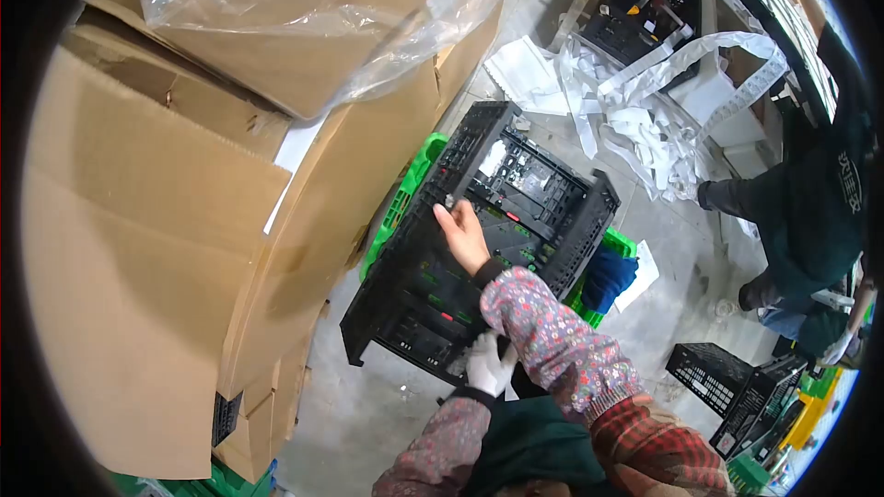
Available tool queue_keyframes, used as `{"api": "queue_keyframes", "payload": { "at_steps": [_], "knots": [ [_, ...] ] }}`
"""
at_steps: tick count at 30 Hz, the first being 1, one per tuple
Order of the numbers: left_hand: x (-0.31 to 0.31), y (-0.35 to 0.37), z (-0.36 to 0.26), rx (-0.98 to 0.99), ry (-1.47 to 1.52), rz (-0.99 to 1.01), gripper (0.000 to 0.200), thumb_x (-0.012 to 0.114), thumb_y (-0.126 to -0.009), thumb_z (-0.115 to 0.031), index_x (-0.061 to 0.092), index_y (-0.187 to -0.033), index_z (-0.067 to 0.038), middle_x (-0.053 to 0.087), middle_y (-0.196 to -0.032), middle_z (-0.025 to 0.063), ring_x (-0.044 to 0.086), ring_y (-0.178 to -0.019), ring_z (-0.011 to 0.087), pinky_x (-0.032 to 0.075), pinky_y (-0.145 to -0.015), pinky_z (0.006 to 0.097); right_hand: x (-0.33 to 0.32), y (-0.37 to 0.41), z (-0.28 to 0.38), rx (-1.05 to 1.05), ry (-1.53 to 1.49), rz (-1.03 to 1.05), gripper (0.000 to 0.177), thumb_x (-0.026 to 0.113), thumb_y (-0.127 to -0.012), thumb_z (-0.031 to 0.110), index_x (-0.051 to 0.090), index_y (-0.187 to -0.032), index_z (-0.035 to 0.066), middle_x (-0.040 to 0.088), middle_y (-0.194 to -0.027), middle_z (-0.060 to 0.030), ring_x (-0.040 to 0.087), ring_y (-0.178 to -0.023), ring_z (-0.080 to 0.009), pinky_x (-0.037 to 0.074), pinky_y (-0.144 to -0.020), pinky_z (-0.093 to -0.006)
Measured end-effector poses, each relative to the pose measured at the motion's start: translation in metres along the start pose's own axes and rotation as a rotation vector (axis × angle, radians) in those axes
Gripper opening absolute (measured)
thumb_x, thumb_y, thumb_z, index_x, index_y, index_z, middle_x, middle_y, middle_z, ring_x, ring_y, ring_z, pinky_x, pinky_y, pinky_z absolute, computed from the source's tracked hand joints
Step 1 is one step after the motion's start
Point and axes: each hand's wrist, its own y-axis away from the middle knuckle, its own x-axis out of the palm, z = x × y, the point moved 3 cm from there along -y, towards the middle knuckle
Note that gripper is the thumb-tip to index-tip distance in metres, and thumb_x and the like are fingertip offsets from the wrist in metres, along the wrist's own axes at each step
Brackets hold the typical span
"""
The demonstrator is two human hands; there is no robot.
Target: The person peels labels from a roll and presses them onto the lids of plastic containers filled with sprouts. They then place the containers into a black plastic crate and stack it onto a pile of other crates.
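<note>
In front of me a black plastic folding crate [428,281] lies tilted on green crates, its long side walls raised and its ribbed floor showing. My right hand [465,235], bare, has its fingers closed at the upper edge of the left side wall. My left hand [488,366], in a white glove, grips the near end of the crate; part of its fingers is hidden. Under the far left side shows a green crate [396,207]. Dark blue cloth [608,278] bulges beside the right wall.
Large cardboard boxes [157,258] fill the left, with clear plastic film [276,0] over the farther one. White paper strips [645,129] lie heaped on the floor. A black bin [645,9] stands beyond. Another person [806,202] is at the right, near black crates [737,387].
</note>
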Motion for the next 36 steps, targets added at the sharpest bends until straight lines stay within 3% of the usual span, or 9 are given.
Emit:
{"api": "queue_keyframes", "payload": {
  "at_steps": [2, 9, 12, 15, 18, 21, 25, 33, 36],
  "knots": [
    [-0.029, 0.025, -0.046, 0.110, 0.224, 0.048, 0.037, 0.059, -0.087, -0.040, 0.061, -0.104, -0.006, 0.060, -0.100, 0.0187, 0.057, -0.095, 0.0359, 0.046, -0.081, 0.0451, 0.004, -0.013, 0.028, -0.044, 0.221, 0.077, 0.041, 0.053, -0.091, 0.039, 0.044, -0.090, -0.001, 0.053, -0.075, -0.0165, 0.055, -0.069, -0.0343, 0.043, -0.066, -0.0433],
    [0.005, 0.046, -0.012, 0.163, 0.428, 0.139, 0.024, 0.060, -0.089, -0.024, 0.065, -0.104, -0.006, 0.065, -0.106, 0.0125, 0.061, -0.101, 0.0294, 0.049, -0.086, 0.0366, -0.002, -0.037, 0.044, -0.278, 0.307, 0.366, 0.038, 0.052, -0.091, 0.037, 0.055, -0.101, 0.001, 0.063, -0.093, -0.0201, 0.061, -0.089, -0.0363, 0.048, -0.078, -0.0417],
    [-0.013, 0.001, 0.013, 0.334, -0.120, 0.048, 0.052, 0.058, -0.084, -0.025, 0.047, -0.130, -0.003, 0.044, -0.138, 0.0169, 0.037, -0.130, 0.0346, 0.028, -0.107, 0.0491, -0.064, -0.028, 0.019, -0.532, 0.787, 0.100, 0.036, 0.067, -0.079, 0.034, 0.062, -0.103, 0.007, 0.062, -0.090, -0.0142, 0.059, -0.090, -0.0320, 0.045, -0.080, -0.0413],
    [0.007, -0.023, 0.063, 0.262, -0.470, 0.044, 0.059, 0.054, -0.087, -0.033, 0.042, -0.135, -0.001, 0.035, -0.145, 0.0159, 0.029, -0.136, 0.0332, 0.021, -0.110, 0.0514, -0.117, -0.022, -0.012, -0.355, 1.322, 0.125, 0.053, 0.075, -0.069, 0.040, 0.055, -0.106, 0.007, 0.055, -0.100, -0.0109, 0.052, -0.100, -0.0274, 0.039, -0.084, -0.0386],
    [0.013, -0.025, 0.087, 0.434, -0.538, -0.031, 0.037, 0.054, -0.087, -0.032, 0.062, -0.111, -0.005, 0.058, -0.119, 0.0124, 0.048, -0.119, 0.0275, 0.023, -0.110, 0.0490, -0.141, -0.036, -0.040, -0.403, 1.321, 0.253, 0.048, 0.074, -0.069, 0.033, 0.054, -0.102, 0.005, 0.056, -0.097, -0.0120, 0.055, -0.096, -0.0287, 0.040, -0.083, -0.0387],
    [-0.011, -0.033, 0.063, 0.324, -0.598, 0.166, 0.026, 0.054, -0.087, -0.030, 0.067, -0.081, -0.008, 0.062, -0.087, 0.0076, 0.056, -0.095, 0.0253, 0.028, -0.106, 0.0483, -0.151, -0.032, -0.022, -0.503, 1.305, 0.300, 0.034, 0.071, -0.068, 0.025, 0.055, -0.090, 0.005, 0.060, -0.084, -0.0127, 0.060, -0.084, -0.0302, 0.042, -0.081, -0.0396],
    [-0.059, 0.027, 0.059, 0.437, -0.479, -0.134, 0.026, 0.061, -0.081, -0.027, 0.059, -0.060, -0.013, 0.053, -0.058, 0.0046, 0.054, -0.063, 0.0243, 0.042, -0.085, 0.0452, -0.200, -0.051, 0.064, -0.440, 1.185, 0.026, 0.035, 0.070, -0.064, 0.031, 0.060, -0.084, 0.005, 0.064, -0.073, -0.0150, 0.064, -0.077, -0.0319, 0.047, -0.075, -0.0423],
    [-0.105, 0.099, 0.101, 0.295, -0.470, -0.216, 0.022, 0.066, -0.072, -0.018, 0.052, -0.056, -0.010, 0.055, -0.066, 0.0050, 0.054, -0.074, 0.0261, 0.041, -0.080, 0.0447, -0.258, -0.083, 0.100, -0.037, 1.187, -0.035, 0.061, 0.076, -0.059, 0.047, 0.060, -0.104, 0.008, 0.067, -0.091, -0.0142, 0.063, -0.090, -0.0321, 0.046, -0.080, -0.0416],
    [-0.111, 0.085, 0.065, 0.190, -0.355, -0.238, 0.020, 0.068, -0.074, -0.018, 0.054, -0.063, -0.010, 0.056, -0.074, 0.0041, 0.054, -0.084, 0.0273, 0.039, -0.090, 0.0499, -0.228, -0.061, 0.118, -0.524, 1.310, -0.183, 0.067, 0.077, -0.062, 0.049, 0.056, -0.112, 0.009, 0.062, -0.107, -0.0126, 0.056, -0.104, -0.0290, 0.040, -0.089, -0.0439]
  ]
}}
